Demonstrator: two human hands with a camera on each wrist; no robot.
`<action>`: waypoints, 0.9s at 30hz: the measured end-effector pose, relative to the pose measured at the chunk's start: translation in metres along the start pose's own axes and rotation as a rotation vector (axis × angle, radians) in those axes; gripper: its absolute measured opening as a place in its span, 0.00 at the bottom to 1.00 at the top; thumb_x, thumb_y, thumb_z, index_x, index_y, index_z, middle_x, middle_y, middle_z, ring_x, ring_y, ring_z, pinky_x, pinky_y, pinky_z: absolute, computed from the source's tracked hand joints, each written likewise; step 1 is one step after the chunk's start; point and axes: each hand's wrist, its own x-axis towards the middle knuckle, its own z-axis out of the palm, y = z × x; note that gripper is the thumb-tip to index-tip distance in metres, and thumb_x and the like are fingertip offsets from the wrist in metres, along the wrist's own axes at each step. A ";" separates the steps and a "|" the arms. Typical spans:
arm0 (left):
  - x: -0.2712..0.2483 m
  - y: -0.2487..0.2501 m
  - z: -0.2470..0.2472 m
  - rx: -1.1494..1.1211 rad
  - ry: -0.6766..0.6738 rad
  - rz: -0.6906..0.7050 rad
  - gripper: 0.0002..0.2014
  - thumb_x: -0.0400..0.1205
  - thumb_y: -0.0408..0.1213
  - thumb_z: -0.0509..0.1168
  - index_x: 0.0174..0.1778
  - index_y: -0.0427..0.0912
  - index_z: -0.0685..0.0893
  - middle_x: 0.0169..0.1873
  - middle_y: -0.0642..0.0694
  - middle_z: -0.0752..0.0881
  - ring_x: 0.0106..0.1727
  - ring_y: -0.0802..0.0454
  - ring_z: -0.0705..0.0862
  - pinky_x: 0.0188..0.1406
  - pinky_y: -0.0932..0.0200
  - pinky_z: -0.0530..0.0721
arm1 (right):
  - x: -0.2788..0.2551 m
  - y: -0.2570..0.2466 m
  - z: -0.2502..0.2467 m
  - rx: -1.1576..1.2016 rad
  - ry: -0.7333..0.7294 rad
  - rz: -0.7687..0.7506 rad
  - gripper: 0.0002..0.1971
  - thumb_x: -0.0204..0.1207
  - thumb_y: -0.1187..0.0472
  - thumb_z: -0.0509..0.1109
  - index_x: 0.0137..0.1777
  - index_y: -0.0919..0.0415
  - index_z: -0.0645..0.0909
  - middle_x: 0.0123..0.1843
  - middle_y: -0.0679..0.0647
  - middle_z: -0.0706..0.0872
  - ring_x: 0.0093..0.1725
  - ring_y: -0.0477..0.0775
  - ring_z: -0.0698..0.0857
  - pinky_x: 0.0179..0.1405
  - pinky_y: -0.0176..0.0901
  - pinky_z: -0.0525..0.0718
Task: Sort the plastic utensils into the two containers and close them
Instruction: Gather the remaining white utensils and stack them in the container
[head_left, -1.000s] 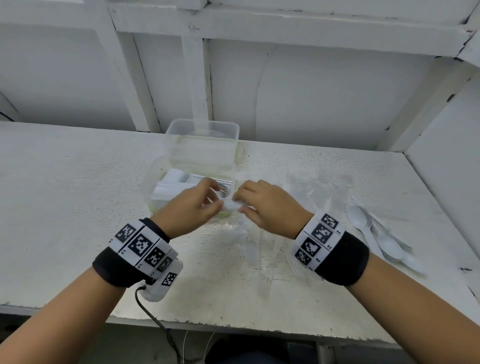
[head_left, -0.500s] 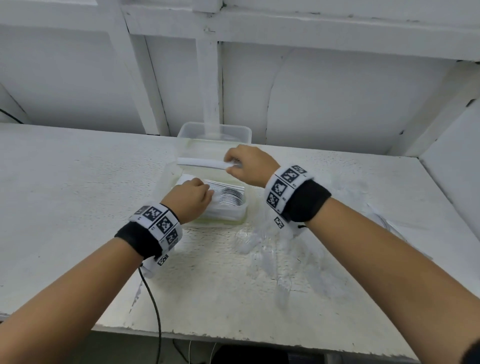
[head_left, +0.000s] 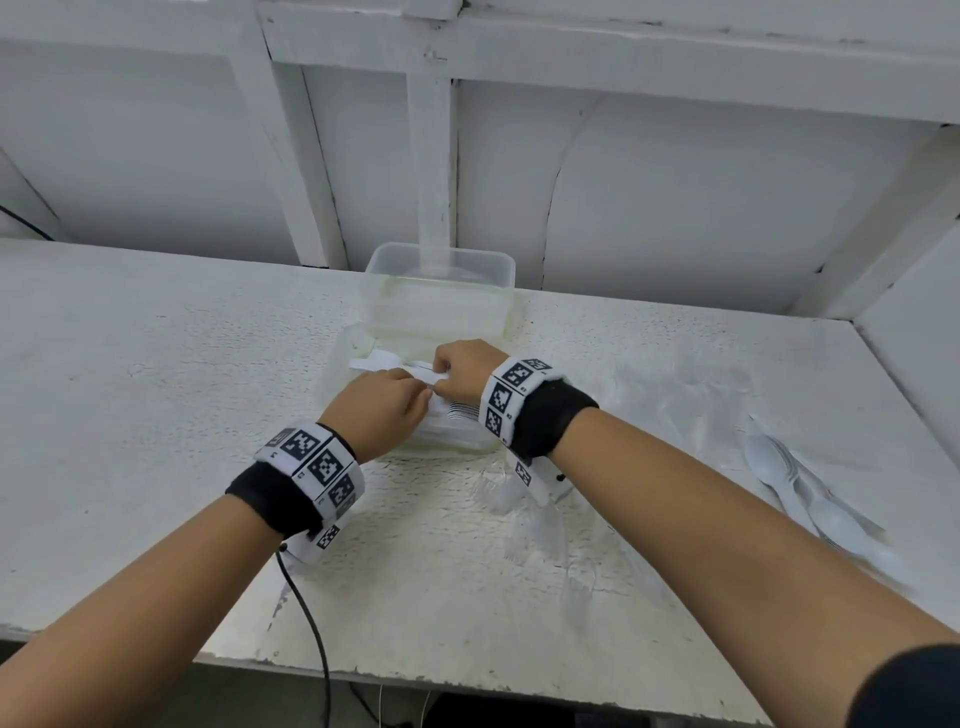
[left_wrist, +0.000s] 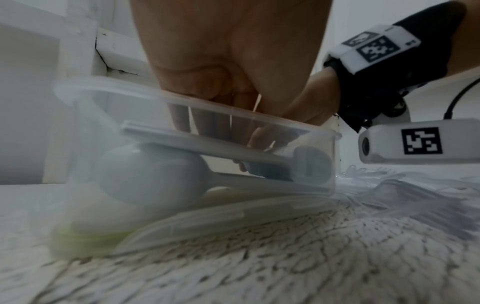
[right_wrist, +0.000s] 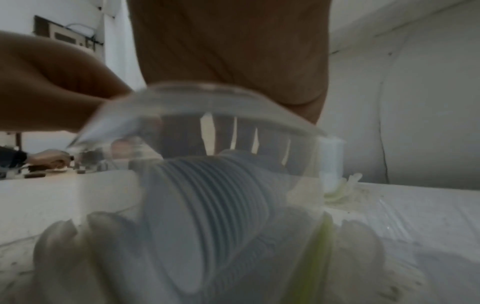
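Observation:
Two clear plastic containers stand at mid-table, the near container (head_left: 336, 366) in front of the far container (head_left: 441, 283). A stack of white utensils (right_wrist: 207, 185) lies in the near one. Both hands reach into it. My left hand (head_left: 423, 397) and right hand (head_left: 441, 376) meet over the stack and together pinch one white utensil (head_left: 371, 361), which lies across the top with its handle pointing left. In the left wrist view my fingers (left_wrist: 207, 127) come down onto that utensil (left_wrist: 197, 144) inside the container rim (left_wrist: 109, 88). The fingertips are partly hidden.
Several loose white spoons and forks (head_left: 795, 483) lie at the table's right. Crumpled clear plastic (head_left: 675, 384) spreads between them and the containers, and more clear plastic (head_left: 545, 514) lies under my right forearm. A white wall with beams rises right behind the far container. A black cable (head_left: 306, 613) hangs off the front edge.
My right hand brought the white utensil back from over the far container and down into the near one. My left hand shifted right to meet it there.

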 end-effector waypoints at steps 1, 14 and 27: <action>0.000 -0.001 -0.001 -0.020 0.009 -0.004 0.20 0.85 0.43 0.50 0.51 0.37 0.86 0.48 0.42 0.86 0.47 0.45 0.83 0.46 0.52 0.79 | 0.000 0.000 0.000 0.019 0.001 0.011 0.15 0.77 0.59 0.66 0.62 0.63 0.79 0.63 0.57 0.82 0.61 0.58 0.80 0.57 0.45 0.76; -0.002 -0.048 -0.024 -0.425 0.231 -0.543 0.20 0.84 0.36 0.56 0.73 0.37 0.73 0.65 0.36 0.80 0.64 0.39 0.79 0.62 0.47 0.76 | 0.002 -0.001 -0.005 0.110 -0.075 -0.012 0.15 0.80 0.62 0.63 0.63 0.66 0.81 0.64 0.58 0.83 0.64 0.58 0.80 0.53 0.40 0.75; 0.001 -0.053 -0.026 -0.650 0.173 -0.640 0.20 0.83 0.32 0.58 0.73 0.41 0.73 0.52 0.39 0.84 0.54 0.42 0.84 0.42 0.46 0.86 | 0.005 0.009 0.003 -0.008 -0.018 -0.068 0.12 0.79 0.65 0.61 0.60 0.64 0.81 0.62 0.57 0.83 0.61 0.57 0.80 0.57 0.43 0.76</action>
